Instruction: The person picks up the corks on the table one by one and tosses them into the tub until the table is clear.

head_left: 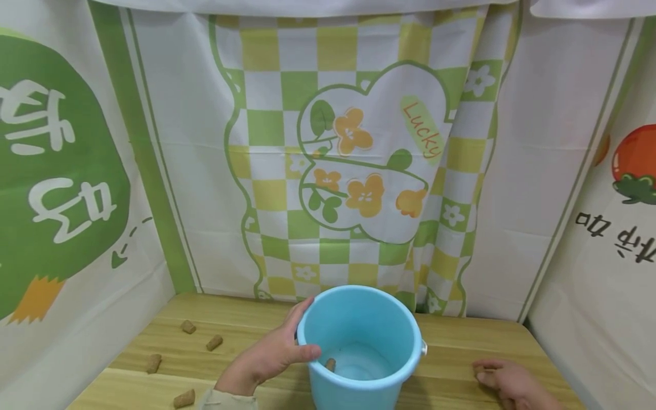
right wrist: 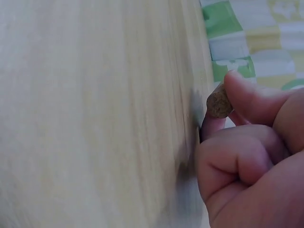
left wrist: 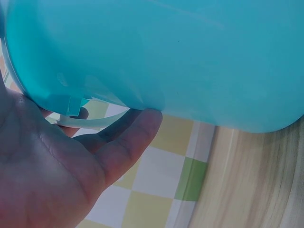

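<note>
A light blue plastic bucket [head_left: 353, 395] stands on the wooden table, its mouth tipped toward my view. My left hand [head_left: 271, 354] grips its left rim, thumb over the edge and fingers along the outside wall. In the left wrist view the fingers lie against the bucket wall [left wrist: 180, 57] near its pale handle [left wrist: 92, 122]. One cork [head_left: 331, 364] lies inside the bucket. Off to the right, my right hand [head_left: 512, 382] is low over the table; its thumb and a finger pinch a cork [right wrist: 219, 104], as the right wrist view shows.
Several loose corks lie on the table's left side, among them a cork [head_left: 188, 327] at the back and a cork [head_left: 184, 398] at the front. Behind the table [head_left: 451, 353] hangs a checked cloth [head_left: 277, 193]. Printed white cloth walls close in both sides.
</note>
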The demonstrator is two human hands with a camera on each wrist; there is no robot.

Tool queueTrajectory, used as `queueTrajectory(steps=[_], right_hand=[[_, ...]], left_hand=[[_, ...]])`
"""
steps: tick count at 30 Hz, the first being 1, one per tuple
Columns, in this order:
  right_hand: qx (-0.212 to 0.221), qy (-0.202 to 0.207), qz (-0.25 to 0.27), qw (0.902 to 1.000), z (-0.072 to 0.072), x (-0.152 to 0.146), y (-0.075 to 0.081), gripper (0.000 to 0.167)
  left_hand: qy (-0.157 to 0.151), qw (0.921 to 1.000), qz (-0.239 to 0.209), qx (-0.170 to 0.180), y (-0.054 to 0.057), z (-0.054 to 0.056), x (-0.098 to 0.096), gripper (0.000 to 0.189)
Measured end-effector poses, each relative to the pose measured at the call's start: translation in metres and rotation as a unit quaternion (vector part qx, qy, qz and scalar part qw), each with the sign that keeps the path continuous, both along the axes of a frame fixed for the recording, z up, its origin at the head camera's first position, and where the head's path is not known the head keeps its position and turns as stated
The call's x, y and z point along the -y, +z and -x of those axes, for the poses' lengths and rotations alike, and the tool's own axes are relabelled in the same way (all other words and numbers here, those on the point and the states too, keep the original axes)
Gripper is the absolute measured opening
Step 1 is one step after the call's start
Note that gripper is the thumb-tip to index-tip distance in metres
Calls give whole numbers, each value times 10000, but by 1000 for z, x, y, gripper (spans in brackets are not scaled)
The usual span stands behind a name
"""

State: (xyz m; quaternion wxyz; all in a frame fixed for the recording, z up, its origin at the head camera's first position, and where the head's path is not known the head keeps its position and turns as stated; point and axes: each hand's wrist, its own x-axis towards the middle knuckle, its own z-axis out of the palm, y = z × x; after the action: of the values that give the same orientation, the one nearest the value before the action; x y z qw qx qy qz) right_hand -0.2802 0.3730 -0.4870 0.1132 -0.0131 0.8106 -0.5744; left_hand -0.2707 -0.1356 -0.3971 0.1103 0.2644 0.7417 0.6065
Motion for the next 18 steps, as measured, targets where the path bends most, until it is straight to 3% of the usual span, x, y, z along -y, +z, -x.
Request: queueTrajectory(steps=[4, 8, 10, 14, 18], right_hand=[[298, 299, 463, 9980, -2, -8, 3, 54], [504, 335, 528, 9968, -3, -13, 5, 56], [656, 269, 941, 9930, -2, -14, 5, 56], [940, -35, 2072, 9738, 1, -14, 4, 49], [952, -718, 2824, 9519, 3, -13, 7, 25]], left_hand=[[-29, 10000, -34, 45, 1, -1, -1, 112], [-27, 10000, -15, 73, 1, -1, -1, 112], [-28, 10000, -35, 84, 1, -1, -1, 112], [-41, 9999, -66, 107, 1, -1, -1, 112], [-29, 10000, -8, 84, 2, -1, -1, 113]])
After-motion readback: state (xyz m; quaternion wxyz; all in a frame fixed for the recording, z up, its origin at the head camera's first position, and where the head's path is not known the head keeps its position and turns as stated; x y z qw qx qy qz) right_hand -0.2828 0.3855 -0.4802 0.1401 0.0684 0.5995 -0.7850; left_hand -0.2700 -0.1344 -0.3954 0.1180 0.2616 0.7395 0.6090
